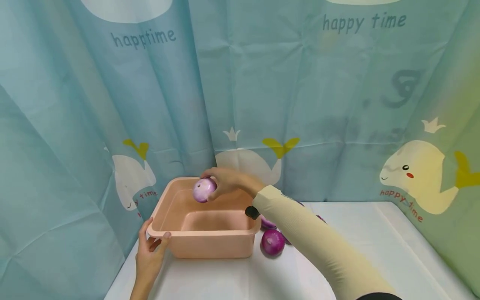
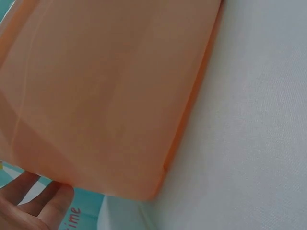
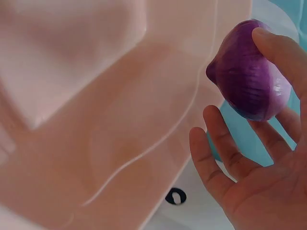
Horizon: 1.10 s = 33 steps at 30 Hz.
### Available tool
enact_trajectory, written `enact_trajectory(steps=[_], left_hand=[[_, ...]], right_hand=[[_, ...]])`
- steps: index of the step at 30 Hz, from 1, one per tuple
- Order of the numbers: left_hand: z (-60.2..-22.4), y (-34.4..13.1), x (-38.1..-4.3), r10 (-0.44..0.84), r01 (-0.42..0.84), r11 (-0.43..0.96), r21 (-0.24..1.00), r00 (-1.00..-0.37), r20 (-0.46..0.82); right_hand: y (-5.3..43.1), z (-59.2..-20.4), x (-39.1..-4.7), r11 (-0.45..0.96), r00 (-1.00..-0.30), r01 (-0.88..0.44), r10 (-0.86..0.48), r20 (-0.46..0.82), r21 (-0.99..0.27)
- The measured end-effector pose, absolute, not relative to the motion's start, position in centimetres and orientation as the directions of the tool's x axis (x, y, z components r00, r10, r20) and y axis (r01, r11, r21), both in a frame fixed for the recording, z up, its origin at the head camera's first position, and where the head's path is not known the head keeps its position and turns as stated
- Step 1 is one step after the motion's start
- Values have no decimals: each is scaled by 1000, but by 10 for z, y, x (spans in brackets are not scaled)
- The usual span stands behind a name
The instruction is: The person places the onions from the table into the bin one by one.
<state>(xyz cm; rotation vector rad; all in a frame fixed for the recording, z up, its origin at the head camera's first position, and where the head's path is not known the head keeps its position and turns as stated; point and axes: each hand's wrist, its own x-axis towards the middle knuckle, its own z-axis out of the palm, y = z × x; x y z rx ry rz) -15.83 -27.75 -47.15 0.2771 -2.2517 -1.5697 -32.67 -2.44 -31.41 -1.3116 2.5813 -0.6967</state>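
Observation:
A purple onion (image 1: 203,190) is held between the thumb and fingers of my right hand (image 1: 226,181), over the pink plastic basin (image 1: 210,245). The right wrist view shows the onion's pointed end (image 3: 211,72) facing the basin, and two fingers spread away from it. At the basin's front left corner, my left hand (image 1: 149,258) grips the rim, thumb in front and fingers around the side. In the left wrist view its fingers (image 2: 56,206) lie along the edge of the basin wall (image 2: 105,96). The visible part of the basin floor is bare.
Right of the basin, an onion (image 1: 273,243) sits on the white table (image 1: 360,233). More onions (image 1: 268,223) lie behind it, partly hidden by my right sleeve (image 1: 311,237). A blue curtain (image 1: 262,91) with whale prints hangs close behind and on the left.

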Motion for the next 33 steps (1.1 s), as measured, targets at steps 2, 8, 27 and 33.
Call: enact_trajectory(steps=[2, 8, 27, 33], left_hand=[[-472, -277, -158, -373, 69, 362, 930, -903, 212], [-472, -277, -157, -388, 63, 371, 926, -896, 217], [-471, -275, -160, -389, 52, 387, 921, -896, 214], [-471, -274, -160, -394, 59, 393, 918, -891, 226]], right_hand=[[-29, -318, -326, 522, -607, -718, -793, 47, -460], [-39, -328, -329, 519, -596, -715, -803, 21, -469], [-32, -336, -337, 449, -509, -801, -859, 55, -396], [-29, -333, -335, 463, -516, -794, -856, 33, -395]])
